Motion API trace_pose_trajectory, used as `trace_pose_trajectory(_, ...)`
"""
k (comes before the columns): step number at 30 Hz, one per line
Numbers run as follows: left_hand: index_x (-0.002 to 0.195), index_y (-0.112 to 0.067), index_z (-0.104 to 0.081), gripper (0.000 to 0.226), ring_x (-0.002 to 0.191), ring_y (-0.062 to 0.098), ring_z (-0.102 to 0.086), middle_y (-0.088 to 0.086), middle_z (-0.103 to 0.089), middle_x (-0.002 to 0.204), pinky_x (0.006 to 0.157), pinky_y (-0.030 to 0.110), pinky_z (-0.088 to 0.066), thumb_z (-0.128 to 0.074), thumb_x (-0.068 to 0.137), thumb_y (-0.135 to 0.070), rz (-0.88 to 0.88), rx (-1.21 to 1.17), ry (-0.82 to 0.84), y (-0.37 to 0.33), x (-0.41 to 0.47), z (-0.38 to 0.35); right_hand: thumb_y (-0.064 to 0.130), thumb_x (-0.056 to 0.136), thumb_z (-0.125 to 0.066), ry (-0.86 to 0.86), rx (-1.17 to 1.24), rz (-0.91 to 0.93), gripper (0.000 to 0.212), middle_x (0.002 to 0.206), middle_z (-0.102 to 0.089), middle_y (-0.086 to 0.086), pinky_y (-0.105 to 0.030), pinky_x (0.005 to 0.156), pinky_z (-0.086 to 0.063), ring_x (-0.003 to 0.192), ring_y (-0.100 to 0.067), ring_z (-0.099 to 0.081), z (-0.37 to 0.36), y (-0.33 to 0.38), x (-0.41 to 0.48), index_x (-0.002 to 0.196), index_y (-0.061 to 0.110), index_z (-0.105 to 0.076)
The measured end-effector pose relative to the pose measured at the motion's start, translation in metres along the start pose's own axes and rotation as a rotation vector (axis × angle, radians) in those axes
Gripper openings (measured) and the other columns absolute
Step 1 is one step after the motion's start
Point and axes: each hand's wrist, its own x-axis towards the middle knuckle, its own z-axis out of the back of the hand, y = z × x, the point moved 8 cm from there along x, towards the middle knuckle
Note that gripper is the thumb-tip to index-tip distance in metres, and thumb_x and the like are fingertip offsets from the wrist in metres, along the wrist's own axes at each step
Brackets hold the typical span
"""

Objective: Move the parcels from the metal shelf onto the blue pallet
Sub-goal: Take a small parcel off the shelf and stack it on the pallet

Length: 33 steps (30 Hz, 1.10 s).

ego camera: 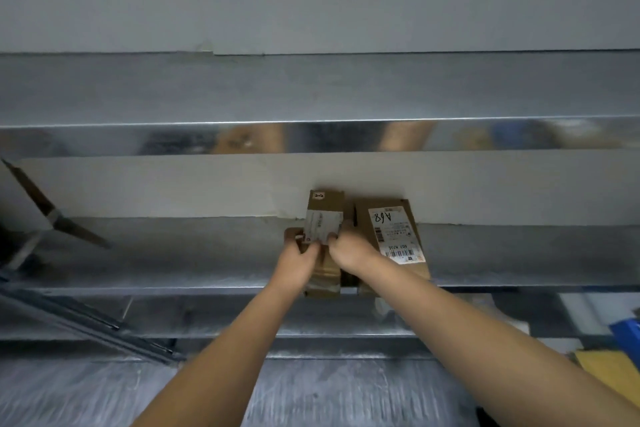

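Two cardboard parcels sit side by side on the metal shelf [173, 253], mid-frame, against the pale back wall. Far left: a diagonal brace [52, 215] crosses the shelf end. Left hand [299, 262] reaches in, fingers curled on the near left edge of the small parcel [325, 208]. This parcel carries a white label and a small red-marked sticker at its far end. More cardboard shows under the wrists; cannot tell if it is the same carton. Right hand [349, 251] grips the small parcel's near right edge, fingertips on the label. Just beside it lies the larger parcel [391, 236], flat, with a barcode label hand-marked "A68". Far right, low: a blue object [627, 336] and a yellow object [606, 374], both cut off by the frame.
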Motion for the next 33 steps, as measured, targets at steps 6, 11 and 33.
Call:
trace_pose_trajectory(6,0.118,-0.017,-0.038,0.036,0.108,0.020,-0.059,0.008,-0.060,0.118,0.085,0.026,-0.045,-0.062,0.091,-0.016,-0.002,-0.108,0.088,0.011,-0.005,0.020,0.028,0.104,-0.036,-0.035,0.209,-0.126,0.041,0.143,-0.049,-0.012,-0.033,0.102,-0.038,0.131,-0.029,-0.046,-0.017,-0.006,-0.019,0.141,0.012,-0.044)
trace_pose_trajectory(11,0.133,-0.008,-0.045,0.048,0.100,0.018,-0.061,0.009,-0.062,0.119,0.079,0.022,-0.050,-0.063,0.088,-0.005,-0.026,-0.138,0.154,0.012,-0.028,0.034,0.028,0.101,-0.041,-0.128,0.197,-0.139,0.043,0.139,-0.052,-0.011,-0.034,0.102,-0.040,0.125,-0.029,-0.051,-0.023,0.001,-0.061,0.142,0.012,-0.040)
trace_pose_trajectory(33,0.132,-0.024,-0.046,0.053,0.111,0.013,-0.059,0.002,-0.056,0.129,0.091,0.029,-0.052,-0.070,0.085,-0.017,-0.380,-0.138,0.304,-0.062,-0.231,-0.006,0.017,0.096,-0.046,-0.360,0.350,-0.025,0.035,0.127,-0.062,-0.003,-0.031,0.086,-0.050,0.103,-0.017,-0.061,0.045,-0.027,-0.282,0.131,0.015,-0.052)
